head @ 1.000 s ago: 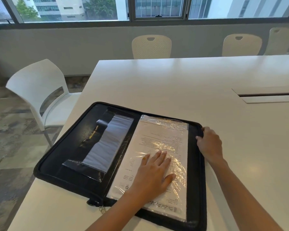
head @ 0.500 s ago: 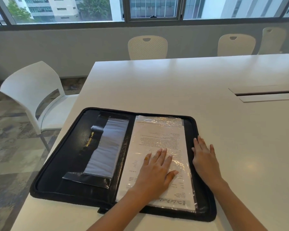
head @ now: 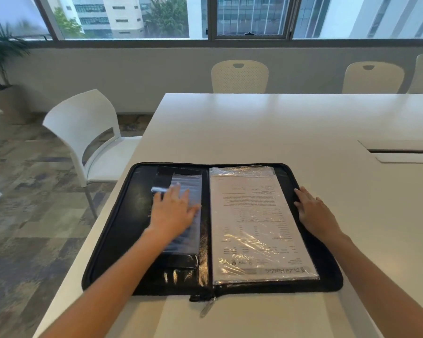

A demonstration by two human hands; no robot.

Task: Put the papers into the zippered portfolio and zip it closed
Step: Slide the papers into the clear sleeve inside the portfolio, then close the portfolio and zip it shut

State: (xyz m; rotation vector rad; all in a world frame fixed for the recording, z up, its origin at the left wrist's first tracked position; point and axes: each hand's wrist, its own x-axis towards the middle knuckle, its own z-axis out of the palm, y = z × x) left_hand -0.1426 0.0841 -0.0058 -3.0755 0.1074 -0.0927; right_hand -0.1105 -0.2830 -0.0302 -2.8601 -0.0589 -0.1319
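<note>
Left hand (head: pixel 174 213) shifted from papers (head: pixel 254 215) to portfolio (head: pixel 122 228) left half, flat | right hand (head: pixel 315 213) flat, right rim

The portfolio (head: pixel 132 215) is seen to be black, with a matt, cloth-like rim and a glossy, creased, leather-like lining along its spine. On its right half, the papers (head: pixel 259 223) are covered by a clear, crinkled, shiny plastic sleeve; on its left half a clear plastic pocket (head: pixel 183 242) is fitted. At its near edge a metallic zip pull (head: pixel 206 308) is shown. Beneath the portfolio, the white surface (head: pixel 254 128) is smooth, with a soft sheen.
</note>
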